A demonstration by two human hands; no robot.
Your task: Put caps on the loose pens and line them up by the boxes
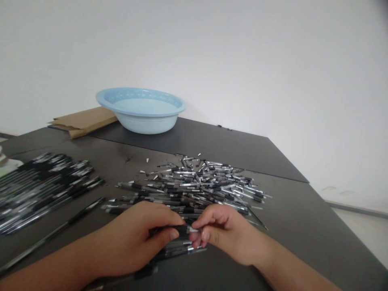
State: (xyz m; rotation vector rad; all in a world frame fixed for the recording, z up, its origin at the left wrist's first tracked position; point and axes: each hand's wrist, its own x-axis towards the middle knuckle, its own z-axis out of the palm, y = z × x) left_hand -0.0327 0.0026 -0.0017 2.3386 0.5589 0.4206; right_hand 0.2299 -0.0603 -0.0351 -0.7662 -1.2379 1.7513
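My left hand [138, 238] is closed round a black pen barrel [178, 229] just above the dark table [287, 226]. My right hand [226, 232] meets it from the right, fingers pinched on the barrel's silver end. Several more pens lie gripped under my left palm, their ends showing [182, 251]. Directly behind both hands spreads a loose pile of black and silver pen parts [194, 186].
A stack of assembled black pens [39, 186] lies at the left, with a single pen [60, 230] stretched beside it. A light blue basin [141, 110] and a flattened cardboard piece [83, 120] sit at the back. The table's right edge drops to the floor.
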